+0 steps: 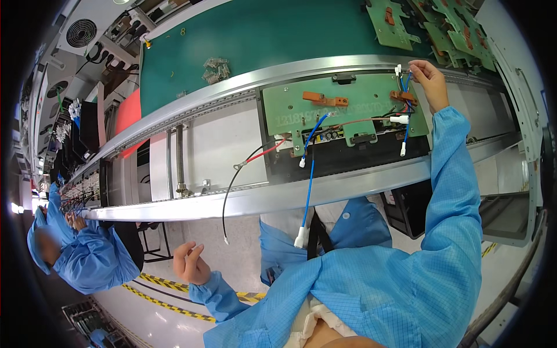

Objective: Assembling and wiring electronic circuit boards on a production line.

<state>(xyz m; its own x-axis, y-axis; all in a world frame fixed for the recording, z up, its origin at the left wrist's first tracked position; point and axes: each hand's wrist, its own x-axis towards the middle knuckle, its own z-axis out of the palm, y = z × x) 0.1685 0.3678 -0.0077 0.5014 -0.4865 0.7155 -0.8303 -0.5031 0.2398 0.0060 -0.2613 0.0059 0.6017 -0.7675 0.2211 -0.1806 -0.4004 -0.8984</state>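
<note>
A green fixture plate (284, 110) with brown clips lies on the rail line in front of me, partly covering a circuit board (331, 136). At its far right corner my right hand (428, 81) is closed in a pinch at the end of a blue wire (409, 78); the fingertips hide its very tip. Beside it stands a white connector (398, 69). My left hand (191, 264) hangs in the air on the near side of the rail, fingers loosely curled and apart, holding nothing. Another blue wire (311, 185) with a white end, and a black wire (226, 200), droop over the front rail.
Beyond the rail is a green mat (278, 35) with a pile of small metal parts (216, 70). More green plates (447, 29) are stacked at the far right. A black crate (406, 211) sits below the rail. At the left a co-worker (96, 258) handles wires.
</note>
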